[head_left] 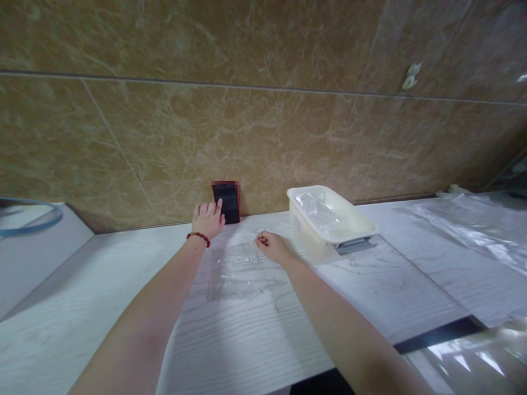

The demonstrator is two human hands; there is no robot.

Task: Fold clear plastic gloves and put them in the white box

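Observation:
A black phone [227, 203] with a red edge leans upright against the tiled wall. My left hand [207, 219], with a dark red bracelet at the wrist, has its index finger on the phone's screen; its fingers are apart and hold nothing. Below, a clear plastic bag [236, 274] lies flat on the white wood-grain table. At the bag's upper right corner is my right hand [272, 246], its fingers curled closed. Small dark reddish bits show between those fingers, too small to name. Whether the fingers also grip the bag, I cannot tell.
A cream plastic bin [307, 233] with a grey handle stands right of my right hand, clear plastic bags [317, 208] inside. More clear plastic [477, 219] lies at far right. A white box [37, 258] with a blue band stands left. The brown marble wall [263, 137] bounds the back.

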